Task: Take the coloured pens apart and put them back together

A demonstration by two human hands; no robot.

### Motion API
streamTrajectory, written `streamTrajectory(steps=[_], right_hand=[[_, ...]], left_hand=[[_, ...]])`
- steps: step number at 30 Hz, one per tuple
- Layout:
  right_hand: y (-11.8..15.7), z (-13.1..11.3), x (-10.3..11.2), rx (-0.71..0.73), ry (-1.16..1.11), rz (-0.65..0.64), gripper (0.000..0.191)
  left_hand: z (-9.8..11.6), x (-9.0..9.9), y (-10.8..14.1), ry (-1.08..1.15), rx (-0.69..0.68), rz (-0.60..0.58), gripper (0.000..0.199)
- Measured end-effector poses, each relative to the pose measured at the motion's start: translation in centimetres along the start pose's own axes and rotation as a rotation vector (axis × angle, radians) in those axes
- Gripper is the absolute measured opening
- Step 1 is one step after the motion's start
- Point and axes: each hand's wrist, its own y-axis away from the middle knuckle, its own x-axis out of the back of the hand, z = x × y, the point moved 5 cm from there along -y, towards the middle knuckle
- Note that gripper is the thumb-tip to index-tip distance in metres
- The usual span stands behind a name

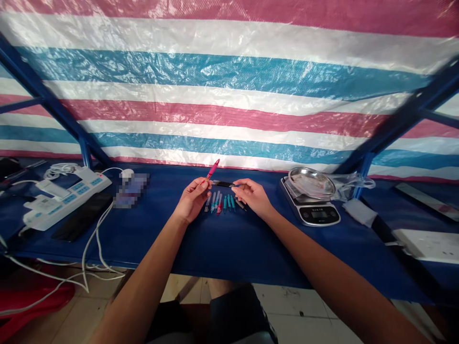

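My left hand [193,199] grips a pink pen [213,169] that points up and away from me. My right hand [253,197] pinches the end of a slim black pen part [223,184], which runs across toward my left hand. Its far end lies close to the pink pen, but I cannot tell whether they touch. Just below my fingers, a row of several pen parts [223,203] lies on the blue tabletop [229,248]. Most are teal, with clear, red and dark pieces among them.
A digital kitchen scale [310,215] holds a steel bowl [311,182] to the right. A white power strip [66,199], tangled white cables [86,243], a black phone [84,216] and a blurred object [131,190] are on the left. A striped tarp [229,119] hangs behind.
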Motion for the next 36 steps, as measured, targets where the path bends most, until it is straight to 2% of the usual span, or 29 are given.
streamTrajectory(steps=[2, 4, 6, 9, 12, 17, 24, 27, 28, 30, 32, 33, 34, 36], right_hand=[[0.0, 0.3, 0.0, -0.012, 0.003, -0.013, 0.048], [-0.1, 0.5, 0.1, -0.022, -0.002, -0.021, 0.046], [-0.1, 0.6, 0.2, -0.031, -0.017, -0.021, 0.046], [-0.1, 0.6, 0.2, -0.035, -0.031, -0.029, 0.045], [0.0, 0.4, 0.0, -0.032, -0.024, -0.04, 0.043], [0.3, 0.0, -0.2, 0.005, 0.035, -0.039, 0.045], [0.1, 0.8, -0.2, 0.025, 0.087, -0.033, 0.043], [0.1, 1.0, -0.1, 0.021, 0.099, -0.033, 0.042], [0.1, 1.0, -0.1, 0.018, 0.096, -0.035, 0.042], [0.0, 0.9, -0.1, 0.009, 0.08, -0.027, 0.043], [-0.1, 0.8, -0.1, -0.002, 0.056, -0.024, 0.044], [-0.1, 0.9, -0.2, -0.016, 0.044, -0.033, 0.044], [-0.2, 0.9, -0.2, -0.022, 0.041, -0.031, 0.044], [-0.2, 0.9, -0.1, -0.01, 0.06, -0.015, 0.044]], left_hand=[[0.4, 0.5, -0.2, -0.022, -0.026, 0.034, 0.033], [1.3, 1.8, -0.5, -0.138, -0.098, 0.089, 0.035], [2.6, 3.8, -0.8, -0.377, -0.2, 0.208, 0.037], [4.8, 7.2, -0.5, -0.776, -0.299, 0.492, 0.04], [6.2, 9.1, -0.1, -1.112, -0.305, 0.621, 0.033], [6.9, 9.3, 0.1, -1.499, -0.258, 0.696, 0.026], [5.9, 8.3, 0.7, -1.621, -0.29, 0.679, 0.029], [6.0, 6.4, 0.8, -1.535, -0.38, 0.618, 0.03], [6.2, 5.0, 1.0, -1.471, -0.437, 0.57, 0.03], [6.7, 1.1, 2.3, -1.297, -0.564, 0.398, 0.03], [6.8, -3.5, 5.2, -1.093, -0.603, 0.229, 0.031], [6.6, -5.9, 7.2, -1.005, -0.575, 0.128, 0.031], [6.1, -8.2, 9.5, -0.927, -0.527, 0.015, 0.031], [4.5, -12.1, 14.3, -0.807, -0.344, -0.233, 0.032]])
